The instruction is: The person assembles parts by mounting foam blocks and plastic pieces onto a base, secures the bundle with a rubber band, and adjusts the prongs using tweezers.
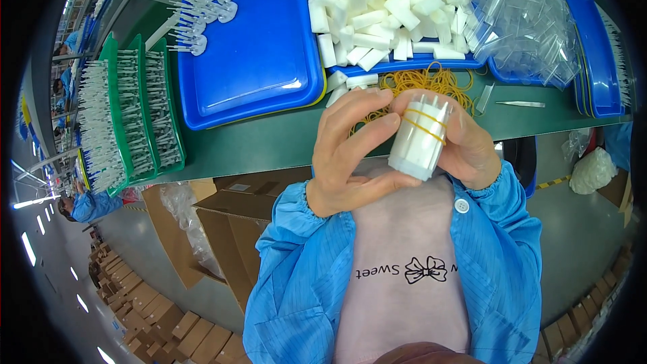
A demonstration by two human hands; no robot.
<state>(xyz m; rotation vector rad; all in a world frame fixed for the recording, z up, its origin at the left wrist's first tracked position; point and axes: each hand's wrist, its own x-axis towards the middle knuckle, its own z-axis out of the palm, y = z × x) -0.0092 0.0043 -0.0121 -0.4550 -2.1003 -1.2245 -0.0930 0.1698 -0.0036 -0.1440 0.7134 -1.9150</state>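
Observation:
Between my two hands is a white, clear-sided bundle, roughly cylindrical [416, 147], tilted, with several thin prongs at its upper end. Two yellow rubber bands run around its upper half. My left hand [347, 148] pinches it from the left, the thumb under its lower end and the fingertips by its side. My right hand [472, 145] wraps it from behind and the right, its fingers partly hidden. Just beyond the hands lies a heap of yellow rubber bands [431, 79] on the green table. A loose clear plastic piece [485, 100] lies right of them.
White foam blocks [377, 10] and clear plastic pieces [522, 17] are heaped in blue trays at the back. Left stands a blue tray [249, 61] with white pronged parts [205, 7], beside green racks [145, 111]. Metal tweezers [520, 104] lie right. Below sits an open cardboard box [232, 212].

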